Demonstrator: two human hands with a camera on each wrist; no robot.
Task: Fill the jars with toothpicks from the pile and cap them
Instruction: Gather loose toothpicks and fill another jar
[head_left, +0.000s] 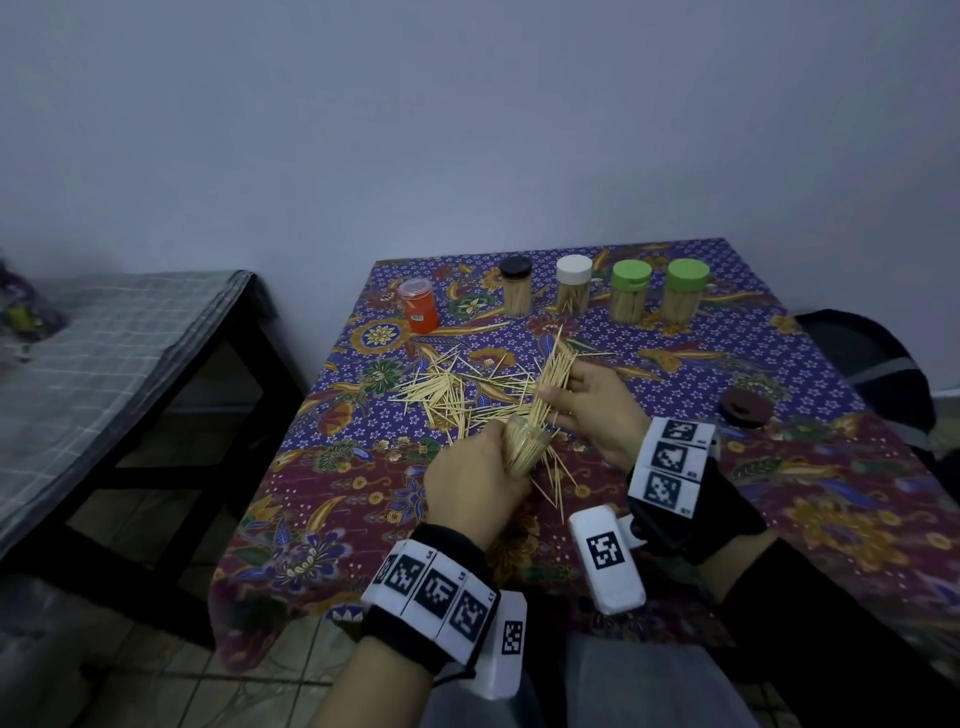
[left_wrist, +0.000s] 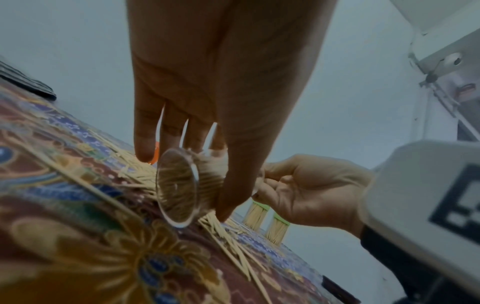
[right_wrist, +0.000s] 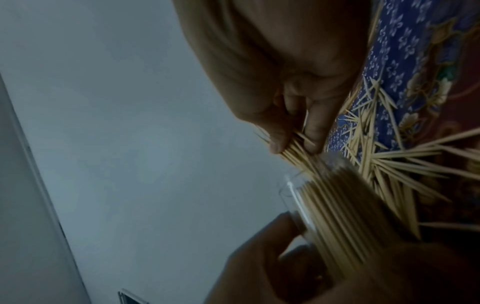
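Note:
My left hand (head_left: 475, 480) grips a clear jar (head_left: 524, 449) packed with toothpicks, tilted over the table's middle; its round base (left_wrist: 178, 187) faces the left wrist camera. My right hand (head_left: 592, 400) pinches a bundle of toothpicks (head_left: 553, 382) whose lower ends enter the jar's mouth (right_wrist: 306, 174). The loose pile of toothpicks (head_left: 452, 387) lies on the patterned cloth just behind the hands. A dark brown lid (head_left: 745, 408) rests on the cloth to the right.
Along the far edge stand an orange jar (head_left: 418, 304), a black-capped jar (head_left: 516, 286), a white-capped jar (head_left: 573, 283) and two green-capped jars (head_left: 630, 290) (head_left: 685, 288). A low bench (head_left: 104, 353) sits left of the table (head_left: 831, 493); a dark chair (head_left: 872, 358) right.

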